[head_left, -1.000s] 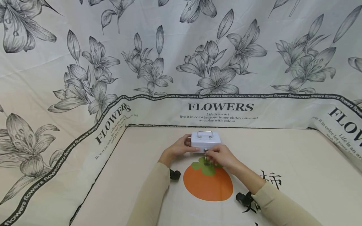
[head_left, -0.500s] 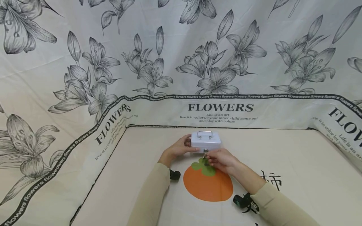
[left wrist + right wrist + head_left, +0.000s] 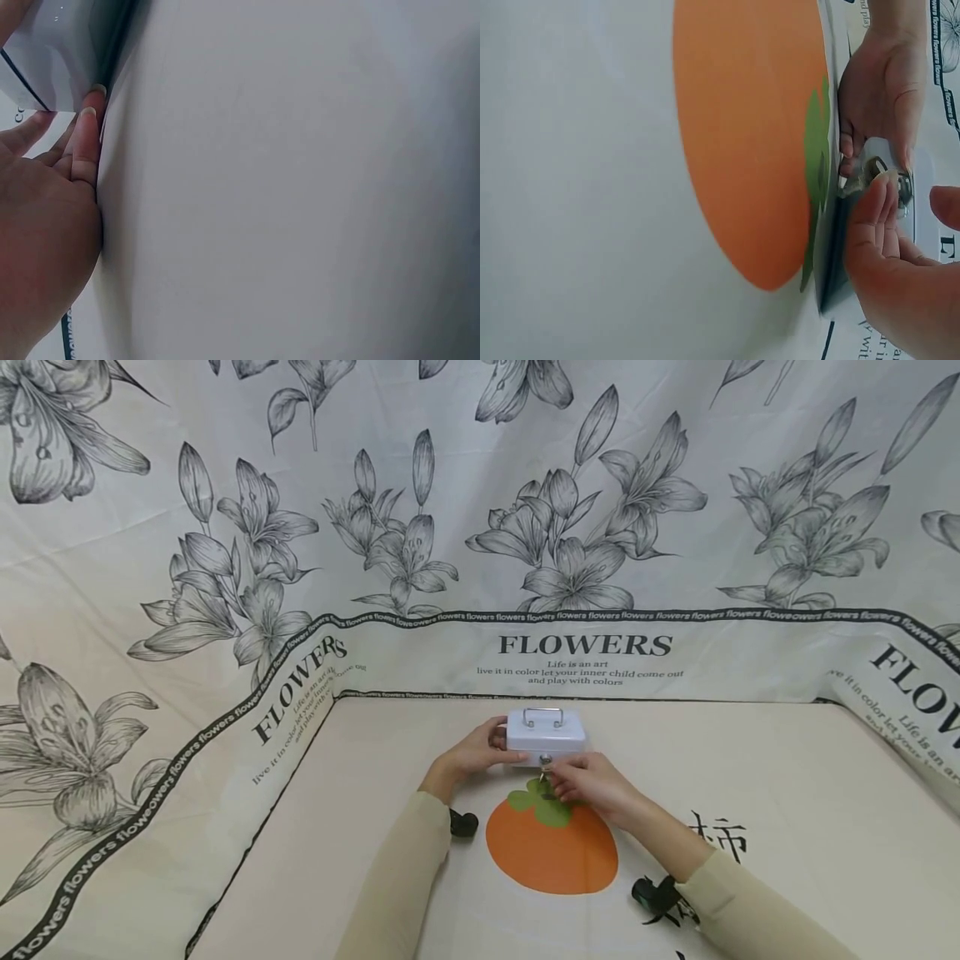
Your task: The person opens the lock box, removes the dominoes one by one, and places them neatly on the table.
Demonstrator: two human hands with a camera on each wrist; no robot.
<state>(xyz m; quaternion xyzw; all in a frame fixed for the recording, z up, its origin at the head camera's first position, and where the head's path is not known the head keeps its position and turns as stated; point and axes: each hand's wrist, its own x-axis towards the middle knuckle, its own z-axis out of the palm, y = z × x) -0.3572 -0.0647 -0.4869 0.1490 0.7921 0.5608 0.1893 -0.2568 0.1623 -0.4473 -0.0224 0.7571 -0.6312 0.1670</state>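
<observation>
A small white cash box [image 3: 545, 739] with a wire handle [image 3: 543, 718] on its lid stands at the middle back of the table. My left hand [image 3: 476, 750] holds its left side, thumb along the front, other fingers round the side and back. The left wrist view shows fingertips against a corner of the box [image 3: 60, 52]. At the front lock [image 3: 546, 760], my right hand [image 3: 592, 779] has its fingertips on a small key, largely hidden by the fingers. A metal ring [image 3: 877, 165] shows by these fingers in the right wrist view, with the thumb [image 3: 946, 206] opposite.
The pale tablecloth [image 3: 810, 793] bears a printed orange persimmon [image 3: 552, 852] in front of the box and black characters to its right. Flower-printed curtains [image 3: 405, 652] rise behind and at both sides. Black wrist cameras [image 3: 652, 897] sit under the forearms.
My right hand has turned at the lock, and its fingers now sit slightly lower than a second ago. The box and my left hand have stayed in place.
</observation>
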